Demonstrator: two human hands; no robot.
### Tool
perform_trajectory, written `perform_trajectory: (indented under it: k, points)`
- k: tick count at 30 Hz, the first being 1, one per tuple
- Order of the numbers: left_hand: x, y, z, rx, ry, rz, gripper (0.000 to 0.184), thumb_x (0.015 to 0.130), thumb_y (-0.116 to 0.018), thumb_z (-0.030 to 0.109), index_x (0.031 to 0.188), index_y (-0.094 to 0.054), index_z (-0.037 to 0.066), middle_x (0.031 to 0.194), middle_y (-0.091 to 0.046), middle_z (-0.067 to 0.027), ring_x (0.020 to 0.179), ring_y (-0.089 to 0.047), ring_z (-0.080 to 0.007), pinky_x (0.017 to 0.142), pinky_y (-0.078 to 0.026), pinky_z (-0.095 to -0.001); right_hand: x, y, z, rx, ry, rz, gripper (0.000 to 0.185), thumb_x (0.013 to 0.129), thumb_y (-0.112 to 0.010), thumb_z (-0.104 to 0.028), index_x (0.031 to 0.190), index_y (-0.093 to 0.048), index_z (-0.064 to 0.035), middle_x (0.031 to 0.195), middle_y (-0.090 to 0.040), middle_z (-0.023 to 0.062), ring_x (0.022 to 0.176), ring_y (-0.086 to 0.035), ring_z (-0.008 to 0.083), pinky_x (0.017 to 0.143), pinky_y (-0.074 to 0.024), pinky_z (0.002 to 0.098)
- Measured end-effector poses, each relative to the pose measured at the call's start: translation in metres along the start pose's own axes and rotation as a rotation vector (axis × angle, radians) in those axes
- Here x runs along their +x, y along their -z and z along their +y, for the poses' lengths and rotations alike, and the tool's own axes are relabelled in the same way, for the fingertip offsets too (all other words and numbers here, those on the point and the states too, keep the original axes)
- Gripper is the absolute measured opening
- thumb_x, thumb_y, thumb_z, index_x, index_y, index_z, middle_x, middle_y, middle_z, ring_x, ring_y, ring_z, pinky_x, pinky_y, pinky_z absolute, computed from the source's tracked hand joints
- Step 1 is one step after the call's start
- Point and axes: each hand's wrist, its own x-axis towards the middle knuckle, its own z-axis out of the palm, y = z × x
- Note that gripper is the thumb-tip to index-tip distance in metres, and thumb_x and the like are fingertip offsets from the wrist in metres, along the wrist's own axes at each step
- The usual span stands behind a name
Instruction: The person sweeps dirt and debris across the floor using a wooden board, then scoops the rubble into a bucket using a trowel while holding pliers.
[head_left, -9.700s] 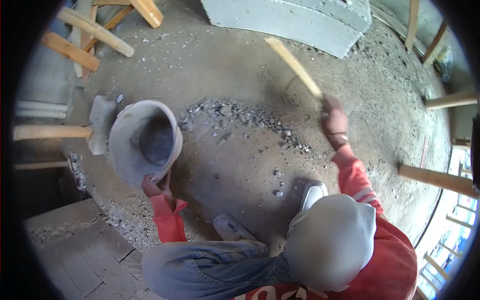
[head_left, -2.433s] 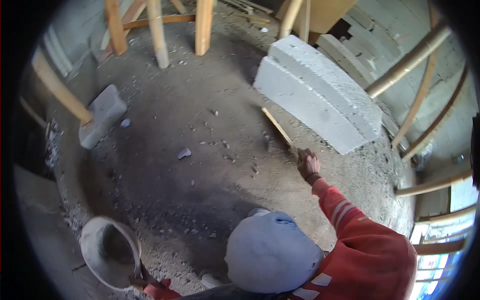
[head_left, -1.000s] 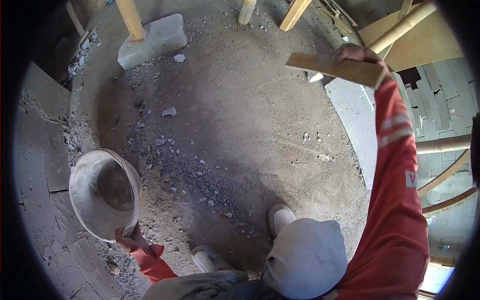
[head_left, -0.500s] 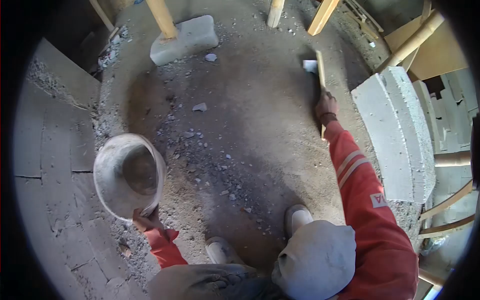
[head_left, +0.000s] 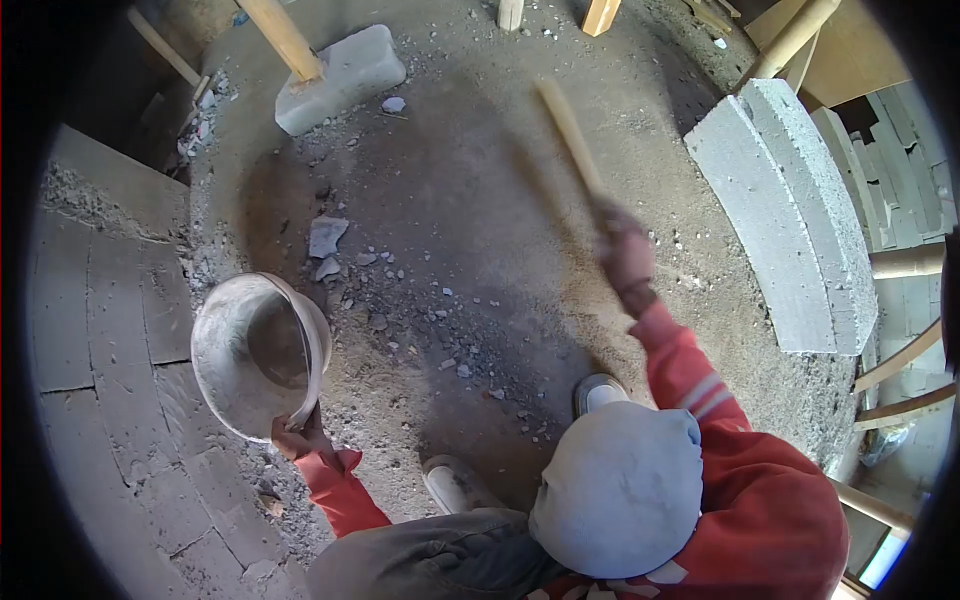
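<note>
Broadly, dusty floor [head_left: 480,170] filled the middle; at its left, a tilted bucket [head_left: 228,350] was gripped at the rim by the left hand [head_left: 302,437]; over the floor, the right hand's [head_left: 627,255] fingers clasped a blurred wooden strip [head_left: 568,130]; stone chips [head_left: 327,237] lay beside the bucket.

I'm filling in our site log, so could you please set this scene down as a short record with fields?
Left grip: closed on the rim of a bucket
Right grip: holding a wooden strip, blurred, reaching out over the floor
Bucket: pale and dusty, open mouth in view; contents unclear
Wooden strip: apart from the bucket
Rubble: small stones scattered between bucket and feet; larger pale chunks just beyond the bucket
Far side: wooden post with its foot at a pale block
Right side: large pale slabs
</note>
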Motion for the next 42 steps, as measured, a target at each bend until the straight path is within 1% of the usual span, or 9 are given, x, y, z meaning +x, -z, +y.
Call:
perform_trajectory:
  k: [4, 8, 15, 18, 20, 26, 33, 37, 42]
  points:
    - [0.001, 0.001, -0.003, -0.014, -0.027, -0.046, 0.055, 0.078, -0.050, 0.020, 0.126, -0.043, -0.005, 0.122, -0.050, -0.0220, 0.109, -0.053, -0.0418, 0.092, -0.051, -0.0507, -0.053, 0.090, 0.103, -0.546, -0.465, 0.028, 0.046, 0.079, -0.053, -0.004, 0.123, -0.054, -0.0197, 0.104, -0.064, 0.0096, 0.082, -0.063, 0.0317, 0.068, -0.0542, 0.0435]
    - [0.016, 0.011, -0.008, -0.054, 0.021, -0.053, 0.054, 0.069, -0.053, 0.017, 0.120, -0.049, -0.002, 0.119, -0.053, -0.0185, 0.108, -0.052, -0.0383, 0.093, -0.046, -0.0515, -0.107, 0.094, 0.146, -0.747, -0.262, -0.038, 0.044, 0.080, -0.052, -0.012, 0.123, -0.054, -0.0185, 0.105, -0.063, 0.0126, 0.086, -0.063, 0.0337, 0.068, -0.0548, 0.0448]
    - [0.025, 0.026, -0.016, -0.064, -0.044, -0.026, 0.048, 0.074, -0.056, 0.022, 0.115, -0.051, -0.002, 0.113, -0.053, -0.0205, 0.104, -0.054, -0.0376, 0.090, -0.048, -0.0520, -0.068, -0.027, 0.003, -0.366, 0.026, -0.145, 0.043, 0.074, -0.053, -0.006, 0.118, -0.056, -0.0072, 0.094, -0.058, 0.0138, 0.088, -0.057, 0.0322, 0.068, -0.0537, 0.0406]
    - [0.019, 0.022, -0.003, -0.154, -0.003, -0.119, 0.030, 0.073, -0.059, -0.002, 0.102, -0.049, 0.001, 0.102, -0.054, -0.0166, 0.101, -0.055, -0.0286, 0.086, -0.052, -0.0453, -0.054, -0.075, -0.083, -0.182, 0.157, -0.326, 0.045, 0.074, -0.054, -0.005, 0.119, -0.054, -0.0053, 0.095, -0.056, 0.0133, 0.088, -0.055, 0.0319, 0.069, -0.0528, 0.0409]
    - [0.023, 0.041, -0.022, 0.916, -0.793, -0.165, 0.026, 0.071, -0.059, -0.009, 0.093, -0.050, 0.001, 0.097, -0.054, -0.0144, 0.096, -0.056, -0.0252, 0.084, -0.052, -0.0441, -0.046, -0.102, -0.117, -0.053, 0.279, -0.439, 0.046, 0.075, -0.054, -0.005, 0.121, -0.053, -0.0047, 0.095, -0.055, 0.0131, 0.088, -0.054, 0.0320, 0.069, -0.0524, 0.0414]
    - [-0.011, 0.039, 0.030, -0.106, -0.118, 0.080, 0.039, 0.076, -0.053, 0.009, 0.114, -0.048, 0.003, 0.111, -0.055, -0.0146, 0.098, -0.058, -0.0295, 0.084, -0.052, -0.0465, 0.005, -0.170, -0.180, 0.128, 0.477, -0.678, 0.036, 0.077, -0.056, -0.011, 0.113, -0.055, -0.0092, 0.092, -0.061, 0.0157, 0.085, -0.060, 0.0345, 0.070, -0.0507, 0.0447]
    - [-0.099, 0.131, 0.077, -0.221, -0.221, 0.364, 0.040, 0.076, -0.052, 0.009, 0.115, -0.047, 0.001, 0.107, -0.056, -0.0130, 0.098, -0.059, -0.0294, 0.084, -0.053, -0.0470, 0.060, -0.160, -0.149, 0.615, 0.485, -0.844, 0.040, 0.081, -0.057, -0.011, 0.120, -0.052, -0.0034, 0.094, -0.063, 0.0173, 0.087, -0.063, 0.0277, 0.077, -0.0477, 0.0373]
    - [-0.149, 0.165, 0.064, -0.186, -0.310, 0.578, 0.037, 0.076, -0.053, 0.008, 0.111, -0.047, -0.001, 0.103, -0.055, -0.0153, 0.094, -0.059, -0.0308, 0.084, -0.052, -0.0475, 0.045, -0.102, -0.130, 0.382, 0.712, -1.256, 0.030, 0.080, -0.061, -0.016, 0.106, -0.061, -0.0019, 0.094, -0.064, 0.0168, 0.083, -0.064, 0.0277, 0.070, -0.0500, 0.0352]
    - [-0.260, 0.199, 0.079, -0.185, -0.427, 0.653, 0.038, 0.080, -0.049, 0.007, 0.115, -0.043, -0.006, 0.110, -0.049, -0.0208, 0.103, -0.050, -0.0375, 0.090, -0.048, -0.0498, 0.004, -0.069, -0.065, 0.388, 1.401, -1.455, 0.030, 0.074, -0.070, -0.024, 0.101, -0.066, -0.0113, 0.080, -0.065, 0.0083, 0.073, -0.064, 0.0257, 0.061, -0.0506, 0.0369]
